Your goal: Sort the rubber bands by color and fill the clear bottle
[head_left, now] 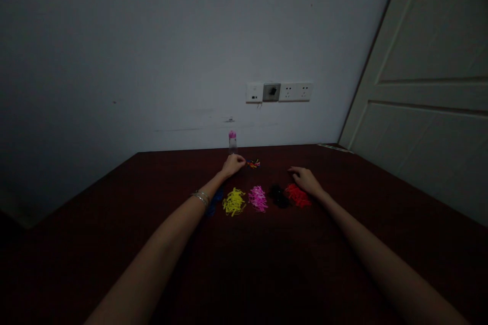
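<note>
My left hand (233, 165), with bangles on its wrist, reaches to the left edge of a small mixed-colour pile (254, 164) of thin strips or bands. Its thumb and fingertips are pressed together; whatever is between them is too small to make out. On the table behind the red pile (299, 196) rests my right hand (305, 181), fingers loosely stretched and nothing visible in them. Nearer to me lie a yellow pile (234, 202), a pink pile (258, 198), a black pile (279, 196) and a blue pile (217, 197), the last partly hidden by my left forearm.
Just behind my left hand stands a clear container (233, 144) with a pink top. The dark reddish table (244, 264) meets a pale wall carrying sockets and switches (279, 92). A panelled door (427, 91) is at the right.
</note>
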Tool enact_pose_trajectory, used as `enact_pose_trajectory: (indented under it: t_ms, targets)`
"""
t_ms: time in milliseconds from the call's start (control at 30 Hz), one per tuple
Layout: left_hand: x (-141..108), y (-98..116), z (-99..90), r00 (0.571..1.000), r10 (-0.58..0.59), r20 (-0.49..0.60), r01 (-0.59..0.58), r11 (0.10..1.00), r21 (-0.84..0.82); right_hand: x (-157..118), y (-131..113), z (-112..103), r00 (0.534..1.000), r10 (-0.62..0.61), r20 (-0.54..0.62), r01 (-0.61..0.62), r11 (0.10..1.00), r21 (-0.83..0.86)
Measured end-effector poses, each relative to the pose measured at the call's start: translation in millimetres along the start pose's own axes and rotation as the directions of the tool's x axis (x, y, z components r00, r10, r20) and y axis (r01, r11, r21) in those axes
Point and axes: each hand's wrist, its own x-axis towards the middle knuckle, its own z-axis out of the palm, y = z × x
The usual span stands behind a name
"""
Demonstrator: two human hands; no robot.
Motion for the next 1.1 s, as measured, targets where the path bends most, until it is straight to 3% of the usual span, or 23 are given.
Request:
enact_pose_trajectory:
  t_ms: [200,367,467,700,833,933,1100]
  targets:
    - [-20,44,-1.7,0.976,0.19,0.11,-0.196,0.979,0.055,1,2,0,1.0,0.014,0.004,-0.014,1.0,-0.009]
    - [-45,83,1.6,0.875,0.388,0.29,-0.428,0.9,0.088,1,2,0,1.0,0.009,0.009,-0.009,1.0,-0.013]
    - [-52,92,7.2,0.828,0.443,0.344,-0.494,0.866,0.074,1,1,0,1.0,0.002,0.01,-0.002,1.0,-0.018]
    - [-53,90,15.3,0.787,0.489,0.376,-0.504,0.861,-0.066,2,3,4,1.0,0.011,0.005,-0.011,1.0,0.003]
    - [-52,87,16.2,0.816,0.448,0.365,-0.422,0.894,-0.154,3,4,4,1.0,0.013,0.006,-0.013,1.0,-0.004]
    - [-49,80,14.6,0.867,0.376,0.328,-0.317,0.923,-0.219,2,4,3,1.0,0.001,0.01,-0.001,1.0,-0.011]
    - [-37,42,4.2,0.971,0.152,0.182,-0.101,0.96,-0.263,1,1,1,1.0,0.004,0.002,-0.004,1.0,0.0]
